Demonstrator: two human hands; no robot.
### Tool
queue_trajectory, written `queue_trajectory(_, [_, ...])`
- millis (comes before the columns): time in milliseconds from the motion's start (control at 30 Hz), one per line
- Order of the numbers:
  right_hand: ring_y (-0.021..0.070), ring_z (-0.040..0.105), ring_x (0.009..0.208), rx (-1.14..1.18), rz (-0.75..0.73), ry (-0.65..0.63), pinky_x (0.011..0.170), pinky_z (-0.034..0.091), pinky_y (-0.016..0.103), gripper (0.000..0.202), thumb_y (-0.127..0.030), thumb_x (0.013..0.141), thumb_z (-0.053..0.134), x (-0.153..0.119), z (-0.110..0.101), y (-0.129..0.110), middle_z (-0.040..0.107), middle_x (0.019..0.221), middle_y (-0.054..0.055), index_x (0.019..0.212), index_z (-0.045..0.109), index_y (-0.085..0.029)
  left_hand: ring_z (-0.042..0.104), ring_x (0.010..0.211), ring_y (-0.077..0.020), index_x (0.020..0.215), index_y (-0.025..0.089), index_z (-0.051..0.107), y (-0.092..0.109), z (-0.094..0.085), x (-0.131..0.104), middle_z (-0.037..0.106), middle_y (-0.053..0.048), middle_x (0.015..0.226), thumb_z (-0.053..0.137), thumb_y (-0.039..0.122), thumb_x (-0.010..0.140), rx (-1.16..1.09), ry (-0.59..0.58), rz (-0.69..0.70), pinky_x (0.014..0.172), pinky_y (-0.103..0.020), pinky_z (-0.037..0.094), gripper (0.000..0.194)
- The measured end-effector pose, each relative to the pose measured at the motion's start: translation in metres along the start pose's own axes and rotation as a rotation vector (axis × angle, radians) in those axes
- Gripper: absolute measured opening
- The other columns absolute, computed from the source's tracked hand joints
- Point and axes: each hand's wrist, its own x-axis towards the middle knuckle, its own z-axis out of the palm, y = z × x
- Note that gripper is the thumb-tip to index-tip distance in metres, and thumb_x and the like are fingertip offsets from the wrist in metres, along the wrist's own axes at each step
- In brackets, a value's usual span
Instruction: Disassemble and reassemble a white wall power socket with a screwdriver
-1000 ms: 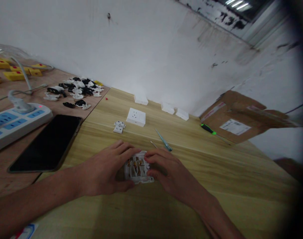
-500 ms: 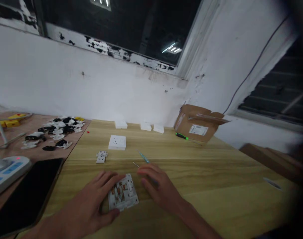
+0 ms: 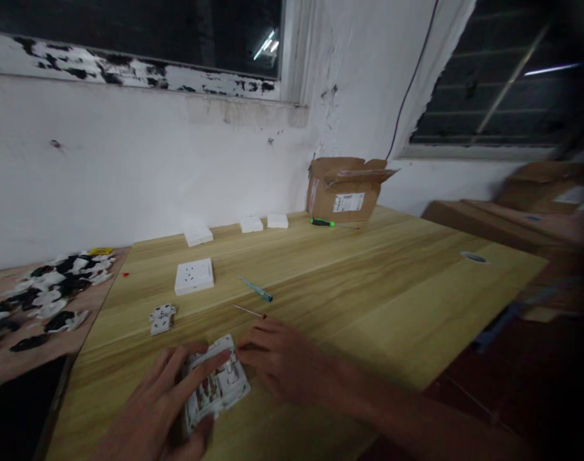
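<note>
A white socket panel lies back-up on the wooden table, its metal contacts showing. My left hand grips it, thumb at the near edge and fingers across its left side and top. My right hand is at the panel's right edge with thumb and fingers pinched together; whatever is between them is hidden. Just beyond the right hand is a thin screwdriver with a red part, its handle end covered by the hand. Farther out lies a blue-green screwdriver. A small white socket insert sits left of the panel.
An assembled white socket and several white plates stand toward the wall. A cardboard box is at the back, a green-black screwdriver before it. Black and white parts are piled left, near a dark phone-like slab.
The view has swung to the right. My right hand has moved in to the panel's right edge, and my left index finger now reaches across the panel's top.
</note>
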Motion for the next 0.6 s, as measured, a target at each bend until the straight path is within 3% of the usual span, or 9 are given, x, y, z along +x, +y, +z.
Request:
queue_trajectory(133, [0.0193,0.055,0.101,-0.007,-0.003,0.079,0.098,0.042,0.034,0.029,-0.015,0.09,0.053,0.0,-0.003,-0.002,0.065,0.108,0.009,0.118,0.059,-0.012,0.058,0.112,-0.0265,0.143,0.04,0.041,-0.006,0.002,0.0,0.056,-0.001,0.132,0.059,0.03,0.082,0.002,0.022,0.049,0.09,-0.034,0.056,0.064])
queue_trajectory(433, [0.0213,0.055,0.092,-0.041,-0.048,0.02,0.092,0.041,0.035,0.02,-0.019,0.093,0.051,0.003,-0.001,-0.004,0.067,0.102,0.008,0.107,0.063,-0.012,0.056,0.117,-0.0263,0.139,0.039,0.047,0.002,-0.004,0.004,0.055,-0.002,0.132,0.059,0.028,0.085,-0.055,-0.06,-0.049,0.095,-0.036,0.054,0.057])
queue_trajectory(600, [0.0204,0.058,0.097,0.046,0.022,0.071,0.092,0.044,0.035,0.029,-0.016,0.088,0.054,0.001,-0.003,-0.003,0.068,0.105,0.008,0.115,0.062,-0.015,0.057,0.118,-0.0246,0.14,0.038,0.047,0.01,-0.009,0.006,0.057,-0.003,0.13,0.06,0.028,0.086,-0.09,-0.051,-0.045,0.096,-0.033,0.054,0.056])
